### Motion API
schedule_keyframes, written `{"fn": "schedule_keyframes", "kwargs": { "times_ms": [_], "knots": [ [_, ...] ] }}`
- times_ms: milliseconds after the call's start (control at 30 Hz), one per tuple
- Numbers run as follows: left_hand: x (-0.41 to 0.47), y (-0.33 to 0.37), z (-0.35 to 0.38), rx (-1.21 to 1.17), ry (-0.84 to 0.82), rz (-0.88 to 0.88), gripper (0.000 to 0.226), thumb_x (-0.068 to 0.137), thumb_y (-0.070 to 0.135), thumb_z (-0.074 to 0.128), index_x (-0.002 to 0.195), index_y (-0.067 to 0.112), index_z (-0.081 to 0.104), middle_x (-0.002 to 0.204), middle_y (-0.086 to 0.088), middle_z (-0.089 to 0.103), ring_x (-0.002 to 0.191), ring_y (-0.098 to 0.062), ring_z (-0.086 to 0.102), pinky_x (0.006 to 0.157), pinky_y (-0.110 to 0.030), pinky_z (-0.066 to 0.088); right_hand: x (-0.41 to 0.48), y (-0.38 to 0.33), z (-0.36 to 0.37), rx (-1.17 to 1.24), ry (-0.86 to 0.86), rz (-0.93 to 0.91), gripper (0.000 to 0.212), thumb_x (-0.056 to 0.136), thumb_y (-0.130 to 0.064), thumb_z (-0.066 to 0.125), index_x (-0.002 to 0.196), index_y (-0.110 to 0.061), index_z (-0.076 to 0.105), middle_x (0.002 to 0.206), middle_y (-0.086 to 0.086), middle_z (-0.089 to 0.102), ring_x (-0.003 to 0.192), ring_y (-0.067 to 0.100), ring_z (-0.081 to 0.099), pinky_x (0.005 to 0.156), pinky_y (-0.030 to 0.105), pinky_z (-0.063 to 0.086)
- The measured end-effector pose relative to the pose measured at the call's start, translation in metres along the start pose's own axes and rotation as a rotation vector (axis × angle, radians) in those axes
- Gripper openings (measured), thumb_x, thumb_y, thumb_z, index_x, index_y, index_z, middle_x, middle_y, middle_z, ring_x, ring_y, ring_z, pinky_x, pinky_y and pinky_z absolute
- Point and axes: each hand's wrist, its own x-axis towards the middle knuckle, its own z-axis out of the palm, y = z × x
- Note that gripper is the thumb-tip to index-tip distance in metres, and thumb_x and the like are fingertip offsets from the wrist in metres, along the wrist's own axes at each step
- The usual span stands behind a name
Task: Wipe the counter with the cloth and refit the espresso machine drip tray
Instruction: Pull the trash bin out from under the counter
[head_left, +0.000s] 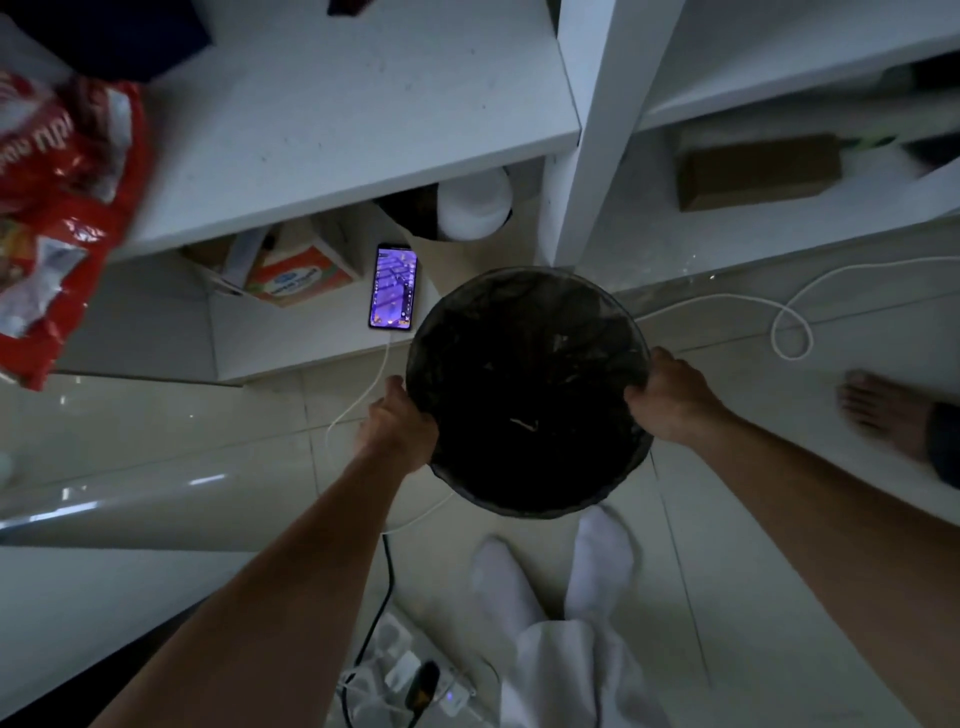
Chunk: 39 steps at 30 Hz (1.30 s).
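Gripping the round black-lined bin (527, 395) at opposite rims, both hands' fingers (636, 392) closed.

Bin (527, 395) interior too dark to read; one pale scrap visible, rest unclear. Left hand (400, 423) fingers curl over the rim, tips hidden inside; same for right hand (670, 397). Red bag (57, 208) blurred, cut by left edge, print illegible. Bare foot (883, 415) blurred, cut at right edge. Brown box (758, 171) soft, no label readable. Carton (296, 275) partly under shelf (337, 130), text too small. Phone (394, 286) screen content unreadable. Power strip (410, 680) dim, cut by the bottom edge. White round object (475, 205) mostly hidden under shelf.
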Motion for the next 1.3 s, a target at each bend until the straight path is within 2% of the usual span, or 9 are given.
{"fn": "schedule_keyframes", "kwargs": {
  "times_ms": [133,267,600,667,733,867,1000,1133,1300],
  "knots": [
    [0.012,-0.001,0.004,-0.01,-0.002,-0.052,0.034,0.09,0.018,0.045,0.122,0.006,0.044,0.128,-0.027,0.052,0.118,-0.043,0.051,0.093,-0.04,0.042,0.009,0.002,0.007,0.041,0.048,0.017,0.04,0.09,-0.019,0.053,0.124,0.0,0.041,0.124,0.024,0.05,0.112,0.039,0.051,0.081,0.034,0.041],
    [0.005,-0.014,-0.003,-0.059,0.028,-0.036,0.029,0.09,0.018,0.046,0.116,0.005,0.048,0.124,-0.029,0.054,0.113,-0.044,0.054,0.093,-0.042,0.046,-0.003,0.001,-0.003,0.023,0.073,0.018,0.035,0.091,-0.021,0.053,0.12,-0.003,0.044,0.12,0.023,0.055,0.109,0.039,0.053,0.082,0.035,0.043],
    [-0.082,-0.036,-0.061,-0.182,0.003,-0.074,0.03,0.088,0.021,0.051,0.111,0.002,0.053,0.118,-0.029,0.058,0.112,-0.041,0.055,0.091,-0.041,0.047,-0.087,-0.027,-0.069,-0.006,0.063,-0.019,0.031,0.087,-0.028,0.056,0.112,-0.009,0.052,0.116,0.021,0.059,0.108,0.036,0.056,0.079,0.032,0.044],
    [-0.118,-0.037,-0.096,-0.258,0.034,-0.059,0.025,0.087,0.021,0.054,0.104,0.002,0.055,0.114,-0.028,0.061,0.11,-0.04,0.056,0.088,-0.038,0.048,-0.126,-0.04,-0.099,0.005,0.066,-0.049,0.028,0.088,-0.028,0.055,0.108,-0.009,0.053,0.114,0.02,0.06,0.106,0.036,0.057,0.077,0.031,0.043],
    [-0.127,-0.039,-0.098,-0.275,0.026,-0.051,0.017,0.087,0.021,0.056,0.094,0.006,0.054,0.11,-0.027,0.063,0.108,-0.039,0.058,0.083,-0.036,0.044,-0.132,-0.038,-0.1,-0.015,0.051,-0.05,0.023,0.089,-0.028,0.054,0.104,-0.01,0.053,0.111,0.019,0.061,0.104,0.035,0.057,0.075,0.029,0.042],
    [-0.153,-0.043,-0.123,-0.298,0.022,-0.048,0.023,0.083,0.026,0.058,0.086,0.004,0.053,0.1,-0.029,0.065,0.098,-0.04,0.063,0.076,-0.039,0.049,-0.168,-0.045,-0.122,-0.043,0.052,-0.07,0.014,0.089,-0.024,0.053,0.097,-0.012,0.055,0.109,0.017,0.063,0.103,0.032,0.059,0.077,0.029,0.044],
    [-0.206,-0.035,-0.182,-0.368,0.069,-0.011,0.027,0.083,0.02,0.062,0.098,-0.002,0.057,0.102,-0.027,0.066,0.097,-0.039,0.064,0.077,-0.039,0.05,-0.217,-0.066,-0.169,-0.026,0.09,-0.142,0.011,0.088,-0.017,0.052,0.096,-0.012,0.058,0.107,0.014,0.065,0.102,0.031,0.06,0.079,0.029,0.045],
    [-0.245,-0.027,-0.229,-0.481,0.064,-0.01,0.034,0.083,0.018,0.065,0.115,0.007,0.062,0.11,-0.019,0.067,0.102,-0.035,0.063,0.083,-0.035,0.051,-0.253,-0.087,-0.204,0.068,0.119,-0.2,0.005,0.085,-0.015,0.055,0.084,-0.02,0.055,0.099,0.01,0.068,0.094,0.028,0.062,0.076,0.029,0.046],
    [-0.276,-0.028,-0.272,-0.697,0.133,-0.045,0.021,0.082,0.013,0.062,0.101,0.018,0.068,0.094,-0.011,0.071,0.088,-0.029,0.066,0.082,-0.039,0.055,-0.287,-0.114,-0.238,0.129,0.135,-0.268,0.006,0.083,-0.019,0.055,0.085,-0.024,0.059,0.097,0.005,0.07,0.093,0.025,0.063,0.073,0.026,0.044]
  ]
}}
